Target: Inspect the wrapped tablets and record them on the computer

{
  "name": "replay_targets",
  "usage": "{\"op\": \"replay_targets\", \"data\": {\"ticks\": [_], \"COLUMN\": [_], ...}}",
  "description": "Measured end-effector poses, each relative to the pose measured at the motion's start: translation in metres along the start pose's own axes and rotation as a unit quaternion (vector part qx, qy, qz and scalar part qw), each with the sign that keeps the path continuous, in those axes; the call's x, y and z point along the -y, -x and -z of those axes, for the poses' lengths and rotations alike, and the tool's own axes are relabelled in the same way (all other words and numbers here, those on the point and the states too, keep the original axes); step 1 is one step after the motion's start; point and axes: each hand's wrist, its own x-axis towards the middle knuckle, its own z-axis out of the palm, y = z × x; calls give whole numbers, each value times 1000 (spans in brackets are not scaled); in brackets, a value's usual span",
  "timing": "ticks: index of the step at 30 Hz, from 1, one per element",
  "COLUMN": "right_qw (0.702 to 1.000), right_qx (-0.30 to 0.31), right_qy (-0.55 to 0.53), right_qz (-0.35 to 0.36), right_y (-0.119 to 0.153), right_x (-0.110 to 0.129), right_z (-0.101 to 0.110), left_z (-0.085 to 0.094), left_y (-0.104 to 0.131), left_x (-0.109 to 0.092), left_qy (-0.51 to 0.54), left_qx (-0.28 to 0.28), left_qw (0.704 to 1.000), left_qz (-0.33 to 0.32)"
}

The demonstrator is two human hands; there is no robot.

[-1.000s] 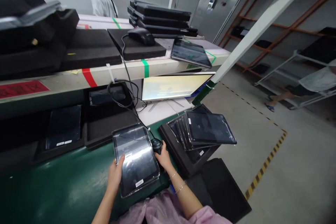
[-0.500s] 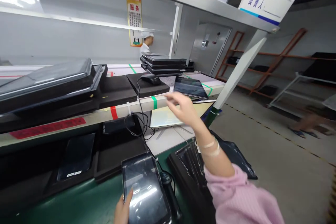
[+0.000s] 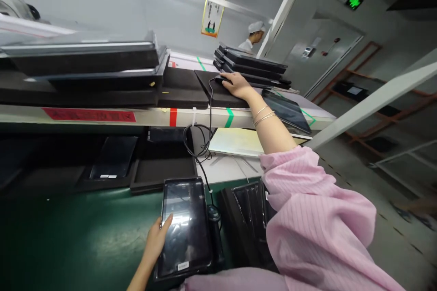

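My left hand [image 3: 159, 235] grips the left edge of a black tablet [image 3: 187, 232], its thumb over the glossy screen. A small white label shows near the tablet's lower edge. My right hand [image 3: 236, 84] is stretched up to the shelf, its fingers over a black computer mouse [image 3: 220, 78] that they mostly cover. The mouse sits on a black foam pad [image 3: 208, 93], its cable [image 3: 211, 109] hanging down over the shelf edge. Just right of the held tablet stands a black handheld scanner [image 3: 214, 220], partly hidden.
Stacked black trays [image 3: 102, 61] fill the shelf's left side; another stack [image 3: 252, 61] stands behind my right hand. A second tablet [image 3: 287, 109] lies right of the mouse. Below are a lit monitor [image 3: 235, 141] and foam trays [image 3: 164, 168]. A person [image 3: 252, 38] is beyond the shelf.
My right hand has moved from in front of the shelf edge up onto the mouse. My left hand still holds the tablet, now more upright in view. The camera view has shifted and tilted.
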Motion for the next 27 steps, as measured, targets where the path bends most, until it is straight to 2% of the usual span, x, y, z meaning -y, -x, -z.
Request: {"op": "replay_targets", "data": {"ticks": [7, 13, 18, 24, 27], "right_qw": [1000, 998, 999, 999, 999], "right_qx": [-5, -24, 0, 6, 6], "right_qy": [20, 22, 30, 13, 16], "right_qz": [9, 51, 19, -29, -32], "right_y": [-8, 7, 13, 6, 6], "right_x": [-12, 7, 21, 18, 17], "right_z": [-7, 2, 7, 2, 2], "left_z": [4, 6, 7, 7, 7], "left_y": [0, 1, 0, 3, 4], "left_x": [8, 9, 10, 8, 5], "left_qy": [-9, -14, -17, -18, -17], "left_qx": [38, 52, 52, 47, 46], "left_qw": [999, 999, 998, 999, 999], "left_qz": [1, 7, 9, 17, 16]}}
